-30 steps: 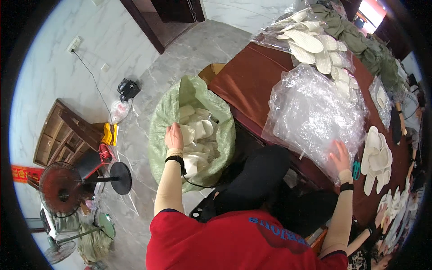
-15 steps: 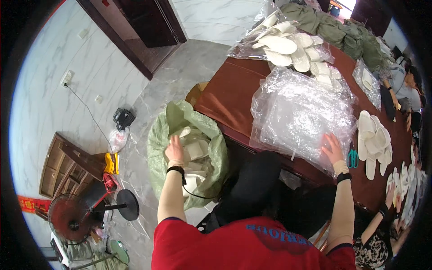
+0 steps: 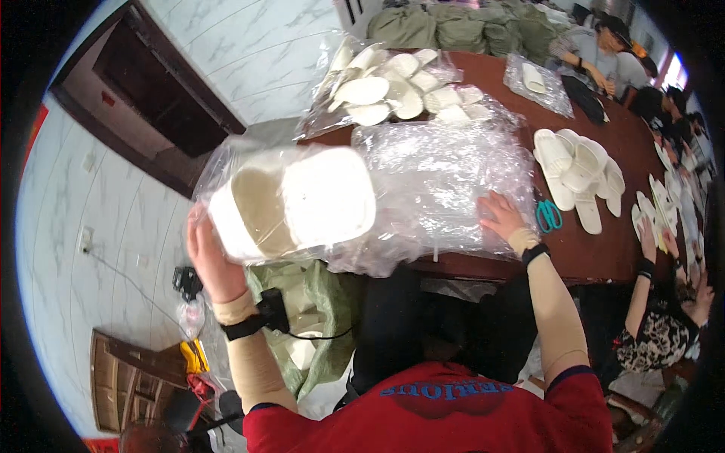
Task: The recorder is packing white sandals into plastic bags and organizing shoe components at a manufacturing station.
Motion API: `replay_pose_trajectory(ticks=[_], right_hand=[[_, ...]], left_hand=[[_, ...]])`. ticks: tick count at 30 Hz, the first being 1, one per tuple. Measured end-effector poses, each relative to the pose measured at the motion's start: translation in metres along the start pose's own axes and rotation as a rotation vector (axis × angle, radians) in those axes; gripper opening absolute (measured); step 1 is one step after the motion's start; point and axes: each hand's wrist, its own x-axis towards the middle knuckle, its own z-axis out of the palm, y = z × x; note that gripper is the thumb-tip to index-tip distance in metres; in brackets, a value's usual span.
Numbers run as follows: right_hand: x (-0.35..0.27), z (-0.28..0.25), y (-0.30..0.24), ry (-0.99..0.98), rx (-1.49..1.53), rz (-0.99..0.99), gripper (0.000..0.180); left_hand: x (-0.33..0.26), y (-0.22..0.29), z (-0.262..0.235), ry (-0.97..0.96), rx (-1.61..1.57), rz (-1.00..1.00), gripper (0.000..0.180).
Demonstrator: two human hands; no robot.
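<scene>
Up from the green sack [image 3: 332, 317] comes the left hand [image 3: 215, 260] — half a sec ago it was down inside the sack, now it's raised w/ a clear plastic bag of white slippers [image 3: 291, 200] held out above the table edge. Fingers wrapped round the bag's left end, closed tight on it; bag's blurred, so it's on the move. Dark band w/ a small black box and cord on that wrist.

Right hand [image 3: 502, 219] hasn't shifted much: lies flat, fingers spread, palm down on the pile of clear plastic bags [image 3: 445, 177] on the brown table [image 3: 604, 249]. Gripping nothing, just pressing on the pile. Black watch on that wrist.

Slipper bag sits just left of the pile, overlapping its near-left corner in view — can't tell if they touch.

Further back on the table, another clear bag stuffed w/ white slippers [image 3: 393, 87]. Right of the pile, loose white slippers [image 3: 578, 170] stacked together, and teal scissors [image 3: 549, 215] just beside the right hand. Green bundles [image 3: 461, 26] at the far end. Other people sit along the table's right side; one person's hand [image 3: 648, 240] rests on the table edge.
</scene>
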Motion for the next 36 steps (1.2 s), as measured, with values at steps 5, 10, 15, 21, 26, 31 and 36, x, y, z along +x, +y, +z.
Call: replay_pose_trajectory(ticks=[5,10,15,21,26,31,36], right_hand=[[0.001,0.002,0.001,-0.085,-0.084,0.132,0.059],[0.009,0.047,0.033,0.115,-0.182,-0.047,0.059],[-0.005,0.022,0.022,0.13,-0.176,0.026,0.054],[0.005,0.009,0.043,0.257,0.213,-0.203,0.057],[-0.012,-0.006,0.061,0.516,0.478,0.158,0.028],[-0.031,-0.079,0.057,0.561,-0.018,0.374,0.012],[-0.02,-0.12,-0.02,0.437,0.386,0.194,0.017]], left_hand=[[0.003,0.043,0.12,-0.096,-0.533,-0.023,0.029],[-0.078,-0.065,0.199,-0.475,-0.198,-0.089,0.038],[-0.092,-0.054,0.221,-0.622,0.229,0.25,0.051],[-0.098,-0.118,0.275,-0.931,0.45,0.307,0.048],[-0.12,-0.127,0.288,-0.853,0.415,0.367,0.049],[-0.122,-0.121,0.289,-0.843,0.393,0.331,0.049],[-0.115,-0.127,0.286,-0.807,0.41,0.323,0.051]])
